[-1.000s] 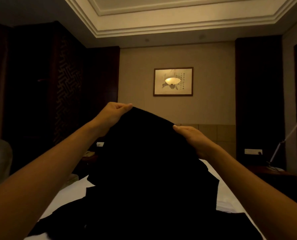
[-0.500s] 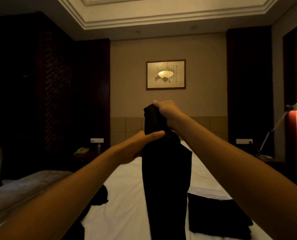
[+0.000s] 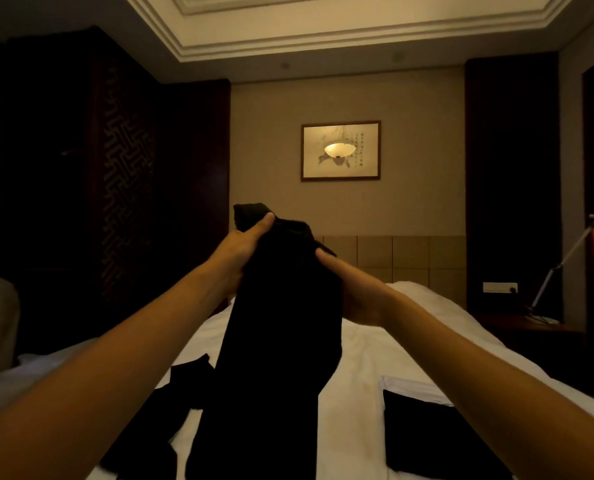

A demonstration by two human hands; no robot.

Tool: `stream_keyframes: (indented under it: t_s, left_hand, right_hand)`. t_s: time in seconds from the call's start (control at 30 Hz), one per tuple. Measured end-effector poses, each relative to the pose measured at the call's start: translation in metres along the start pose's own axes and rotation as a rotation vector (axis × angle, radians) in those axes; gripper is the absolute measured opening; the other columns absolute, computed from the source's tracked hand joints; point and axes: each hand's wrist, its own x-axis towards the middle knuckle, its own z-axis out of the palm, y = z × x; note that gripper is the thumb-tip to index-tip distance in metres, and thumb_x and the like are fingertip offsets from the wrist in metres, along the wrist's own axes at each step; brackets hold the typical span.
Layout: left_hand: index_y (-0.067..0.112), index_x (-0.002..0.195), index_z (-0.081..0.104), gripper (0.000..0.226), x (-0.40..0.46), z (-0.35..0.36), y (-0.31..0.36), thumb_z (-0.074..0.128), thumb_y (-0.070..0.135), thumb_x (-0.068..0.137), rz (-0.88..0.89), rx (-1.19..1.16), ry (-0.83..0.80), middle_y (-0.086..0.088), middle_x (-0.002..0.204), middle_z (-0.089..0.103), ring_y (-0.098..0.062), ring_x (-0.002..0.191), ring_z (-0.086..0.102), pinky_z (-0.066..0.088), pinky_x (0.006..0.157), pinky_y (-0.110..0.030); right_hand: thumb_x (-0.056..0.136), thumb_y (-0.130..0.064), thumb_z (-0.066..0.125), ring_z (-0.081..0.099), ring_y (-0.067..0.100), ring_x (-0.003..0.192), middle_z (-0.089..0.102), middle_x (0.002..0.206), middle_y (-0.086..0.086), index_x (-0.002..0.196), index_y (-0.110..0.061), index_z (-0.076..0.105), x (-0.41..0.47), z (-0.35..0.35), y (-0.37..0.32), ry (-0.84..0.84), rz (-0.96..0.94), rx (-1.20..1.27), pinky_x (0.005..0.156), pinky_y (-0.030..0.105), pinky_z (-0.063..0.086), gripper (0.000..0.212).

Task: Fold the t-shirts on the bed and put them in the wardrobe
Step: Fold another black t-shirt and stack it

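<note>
A black t-shirt (image 3: 281, 323), folded lengthwise into a narrow hanging strip, was held up above the bed (image 3: 365, 362). Its top edge was pinched by the left hand (image 3: 243, 247), thumb on the near side, and its right edge was gripped by the right hand (image 3: 354, 289). On the white sheet, a folded black shirt (image 3: 434, 434) was seen at the right and loose black clothes (image 3: 164, 410) at the left.

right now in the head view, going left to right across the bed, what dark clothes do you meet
loose dark garment → held black t-shirt, gripped by left hand and right hand → folded dark pile, all over the white bed
</note>
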Motion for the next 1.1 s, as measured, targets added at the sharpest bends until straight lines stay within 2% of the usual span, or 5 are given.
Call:
stream_keyframes:
  t_s: [0.13, 0.4, 0.67, 0.9, 1.1]
  left_hand:
    - [0.001, 0.104, 0.067, 0.037, 0.009, -0.015, 0.002, 0.064, 0.036, 0.093, 0.001, 0.085, 0.037, -0.009, 0.085, 0.071, -0.018, 0.070, 0.072, 0.055, 0.057, -0.026]
    - [0.007, 0.078, 0.058, 0.038, -0.001, -0.032, -0.013, 0.060, 0.041, 0.095, -0.097, 0.289, -0.045, 0.001, 0.049, 0.054, -0.009, 0.040, 0.054, 0.041, 0.040, -0.019]
    - [0.001, 0.087, 0.068, 0.054, 0.008, -0.046, -0.030, 0.055, 0.054, 0.092, -0.074, 0.604, 0.000, -0.008, 0.070, 0.061, -0.017, 0.059, 0.059, 0.044, 0.059, -0.028]
    - [0.001, 0.091, 0.065, 0.049, 0.015, -0.046, -0.048, 0.054, 0.049, 0.091, -0.064, 0.633, -0.092, -0.005, 0.061, 0.046, -0.012, 0.047, 0.045, 0.038, 0.050, -0.023]
    - [0.009, 0.079, 0.052, 0.062, 0.001, -0.015, -0.047, 0.034, 0.069, 0.082, 0.263, 0.840, -0.165, -0.010, 0.072, 0.042, -0.019, 0.065, 0.043, 0.032, 0.063, -0.029]
  right_hand:
    - [0.090, -0.031, 0.054, 0.068, 0.015, 0.081, 0.067, 0.091, 0.004, 0.116, -0.007, 0.058, -0.005, -0.002, 0.007, 0.053, -0.047, -0.056, 0.070, 0.024, 0.054, 0.036]
    - [0.093, -0.047, 0.052, 0.069, 0.018, 0.068, 0.069, 0.082, 0.008, 0.108, -0.006, 0.065, -0.015, -0.015, -0.035, 0.263, -0.046, -0.052, 0.057, 0.026, 0.055, 0.045]
    - [0.100, -0.041, 0.051, 0.066, 0.022, 0.090, 0.066, 0.098, 0.011, 0.102, -0.009, 0.062, -0.013, -0.019, -0.063, 0.637, -0.136, -0.137, 0.074, 0.031, 0.052, 0.034]
    - [0.100, -0.038, 0.050, 0.067, 0.021, 0.084, 0.064, 0.091, 0.011, 0.114, -0.005, 0.061, -0.001, -0.009, -0.074, 0.554, -0.117, -0.229, 0.069, 0.028, 0.054, 0.037]
    - [0.103, -0.034, 0.047, 0.065, 0.016, 0.070, 0.061, 0.079, 0.007, 0.110, -0.004, 0.059, 0.012, 0.000, -0.084, 0.509, -0.080, -0.282, 0.059, 0.025, 0.051, 0.033]
